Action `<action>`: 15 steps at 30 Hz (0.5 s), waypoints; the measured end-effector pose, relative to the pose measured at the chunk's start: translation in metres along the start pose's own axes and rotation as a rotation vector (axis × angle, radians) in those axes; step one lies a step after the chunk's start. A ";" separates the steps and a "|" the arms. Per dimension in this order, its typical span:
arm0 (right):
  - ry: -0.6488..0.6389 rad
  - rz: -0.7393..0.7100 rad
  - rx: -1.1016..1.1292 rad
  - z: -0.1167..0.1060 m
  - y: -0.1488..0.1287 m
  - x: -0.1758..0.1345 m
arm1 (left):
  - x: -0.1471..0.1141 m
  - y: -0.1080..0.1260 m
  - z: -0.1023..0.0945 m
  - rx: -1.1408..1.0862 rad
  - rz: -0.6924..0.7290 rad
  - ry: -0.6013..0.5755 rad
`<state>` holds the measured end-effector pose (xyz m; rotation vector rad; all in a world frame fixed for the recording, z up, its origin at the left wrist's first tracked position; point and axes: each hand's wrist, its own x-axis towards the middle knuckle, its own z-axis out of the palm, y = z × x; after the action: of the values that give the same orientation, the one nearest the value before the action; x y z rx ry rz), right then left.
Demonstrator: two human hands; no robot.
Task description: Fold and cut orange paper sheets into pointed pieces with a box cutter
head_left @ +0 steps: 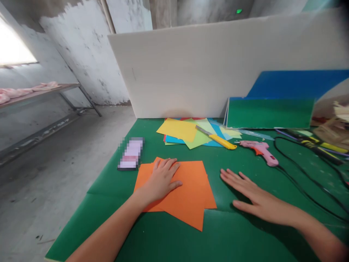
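Observation:
Overlapping sheets of orange paper [188, 193] lie on the green tabletop [163, 240], fanned at different angles. My left hand [164, 180] rests flat on them, fingers spread over their upper left part. To the right of the sheets, my right hand [251, 198] is held over the tabletop with its fingers stretched out and nothing in it. A pink glue gun [263, 151] lies beyond my right hand, its black cord running off to the right. Farther back, a yellow utility knife [218, 139] lies partly on a pile of coloured paper [177, 129].
A blurred-out phone [131, 153] lies at the table's left side. Behind stand a large white board [191, 72], a green panel [269, 113] and a blue panel [294, 83]. Yellow-and-black pliers [319, 147] lie at the right. A bench [68, 87] is across the floor.

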<state>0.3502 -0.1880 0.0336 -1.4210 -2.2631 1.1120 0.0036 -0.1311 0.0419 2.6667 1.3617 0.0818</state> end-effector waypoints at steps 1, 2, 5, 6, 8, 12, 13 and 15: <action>-0.201 -0.018 0.091 0.001 -0.006 -0.011 | 0.001 0.000 0.001 0.002 -0.004 0.007; -0.421 -0.042 0.220 0.002 -0.011 -0.024 | 0.001 0.000 0.002 0.004 -0.007 0.016; -0.642 -0.053 0.520 -0.002 -0.021 -0.047 | 0.003 0.003 0.002 0.014 -0.013 0.043; -0.464 -0.019 0.498 -0.003 -0.023 -0.047 | 0.003 0.004 0.002 0.022 -0.016 0.049; -0.086 0.038 0.368 -0.001 -0.025 -0.034 | 0.004 0.006 0.000 0.042 -0.040 0.057; 0.067 -0.006 -0.018 0.012 -0.038 0.020 | 0.004 0.006 -0.002 0.077 -0.056 0.074; 0.036 -0.038 -0.069 0.015 -0.042 0.031 | 0.004 0.005 -0.001 0.083 -0.044 0.079; -0.016 -0.081 -0.134 0.021 -0.042 0.041 | 0.004 0.004 0.001 0.092 -0.020 0.093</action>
<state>0.2903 -0.1726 0.0412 -1.3594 -2.4239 0.9672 0.0090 -0.1296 0.0419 2.7560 1.4542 0.1461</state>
